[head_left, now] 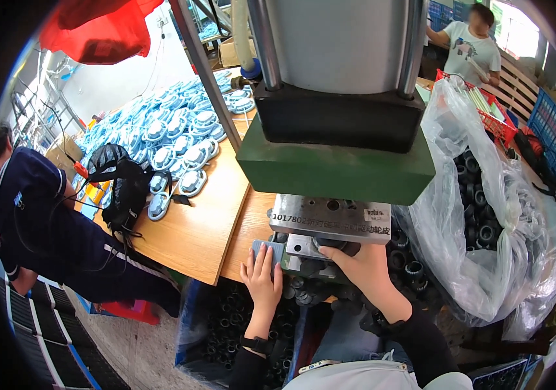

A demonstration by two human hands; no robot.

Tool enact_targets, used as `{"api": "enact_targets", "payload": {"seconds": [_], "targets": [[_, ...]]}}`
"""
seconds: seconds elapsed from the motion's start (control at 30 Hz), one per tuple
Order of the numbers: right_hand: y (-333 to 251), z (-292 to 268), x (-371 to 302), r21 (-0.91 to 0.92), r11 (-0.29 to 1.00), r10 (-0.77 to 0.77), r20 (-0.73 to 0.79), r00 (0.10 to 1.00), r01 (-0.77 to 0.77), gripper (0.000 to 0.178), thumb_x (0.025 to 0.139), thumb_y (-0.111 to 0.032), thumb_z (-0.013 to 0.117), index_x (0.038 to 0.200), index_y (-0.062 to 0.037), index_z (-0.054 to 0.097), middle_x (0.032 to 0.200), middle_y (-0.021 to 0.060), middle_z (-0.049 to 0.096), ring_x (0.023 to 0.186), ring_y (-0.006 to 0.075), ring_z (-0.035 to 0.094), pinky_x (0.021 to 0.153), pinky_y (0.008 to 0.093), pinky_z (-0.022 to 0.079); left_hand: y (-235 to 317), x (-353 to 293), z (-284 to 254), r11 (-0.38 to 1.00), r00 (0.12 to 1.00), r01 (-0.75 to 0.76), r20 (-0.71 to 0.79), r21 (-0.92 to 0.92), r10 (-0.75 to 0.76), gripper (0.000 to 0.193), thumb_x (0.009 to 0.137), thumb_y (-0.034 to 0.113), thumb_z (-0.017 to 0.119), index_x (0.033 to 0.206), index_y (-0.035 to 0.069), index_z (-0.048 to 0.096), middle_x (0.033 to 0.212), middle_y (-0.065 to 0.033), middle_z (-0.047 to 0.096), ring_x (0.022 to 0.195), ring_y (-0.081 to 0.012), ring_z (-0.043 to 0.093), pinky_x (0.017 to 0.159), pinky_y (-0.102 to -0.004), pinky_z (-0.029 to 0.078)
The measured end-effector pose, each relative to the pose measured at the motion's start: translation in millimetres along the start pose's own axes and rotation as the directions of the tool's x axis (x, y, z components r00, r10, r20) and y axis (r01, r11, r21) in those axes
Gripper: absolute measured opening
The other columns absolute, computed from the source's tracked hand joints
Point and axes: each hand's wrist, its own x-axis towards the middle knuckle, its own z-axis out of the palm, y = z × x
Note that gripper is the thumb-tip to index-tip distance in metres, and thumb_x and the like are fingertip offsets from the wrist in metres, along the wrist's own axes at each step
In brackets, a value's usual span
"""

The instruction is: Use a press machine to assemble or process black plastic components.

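My left hand (262, 281) lies with its fingers stretched out flat over a small grey block (276, 252) at the wooden table's front edge. My right hand (363, 268) reaches in under the upper steel die plate (330, 216) of a press. Its thumb rests against a dark round part (343, 248) on the lower steel plate (298, 247); the other fingers are mostly hidden. Above the die hangs the press's green block (336, 172), under a black block (339, 117) and a grey cylinder (336, 45). Black round parts (304, 290) lie just below the die.
Black rings fill a clear plastic bag (440, 143) at right and a blue crate (190, 325) below. Light-blue strapped parts (167, 133) heap on the wooden table (209, 214), near a black mesh bag (125, 201). People stand at left (37, 201) and far right (469, 49).
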Motion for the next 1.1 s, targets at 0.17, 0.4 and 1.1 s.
{"api": "enact_targets", "payload": {"seconds": [0.17, 0.4, 1.1], "targets": [[14.1, 3.2, -5.8, 0.105, 0.994, 0.035, -0.02, 0.999, -0.033, 0.026, 0.064, -0.011, 0.08, 0.086, -0.0029, 0.069, 0.079, 0.0112, 0.066, 0.074, 0.0269, 0.063, 0.067, 0.034, 0.05, 1.5, -0.5, 5.4, 1.0, 1.0, 0.014, 0.004, 0.015, -0.014, 0.04, 0.091, 0.022, 0.055, 0.128, 0.01, 0.056, 0.139, -0.0059, 0.05, 0.134, -0.0308, 0.037, 0.107, -0.0568, 0.019], [3.3, -67.3, -80.2, -0.172, 0.985, 0.001, -0.112, 0.994, -0.021, 0.071, 0.06, -0.019, 0.087, 0.119, -0.0019, 0.051, 0.109, 0.0072, 0.056, 0.085, 0.0176, 0.048, 0.074, 0.0295, 0.041, -2.3, -0.6, 0.3, 0.998, 0.998, 0.048, 0.032, 0.035, -0.049, 0.038, 0.091, 0.023, 0.053, 0.127, 0.012, 0.058, 0.138, -0.0036, 0.051, 0.134, -0.0301, 0.037, 0.106, -0.0631, 0.014], [204.7, -263.1, 5.1, -0.984, 0.163, 0.486, 0.015, 0.874, -0.074, 0.039, 0.068, -0.016, 0.073, 0.1, 0.0015, 0.057, 0.096, 0.0171, 0.061, 0.101, 0.0346, 0.055, 0.084, 0.0432, 0.049, 151.3, 77.3, -39.5, 0.793, 0.98, 0.022, -0.144, -0.609, -0.138, 0.04, 0.071, 0.012, 0.077, 0.105, -0.002, 0.061, 0.099, -0.0159, 0.063, 0.098, -0.0307, 0.056, 0.089, -0.0416, 0.041]]}}
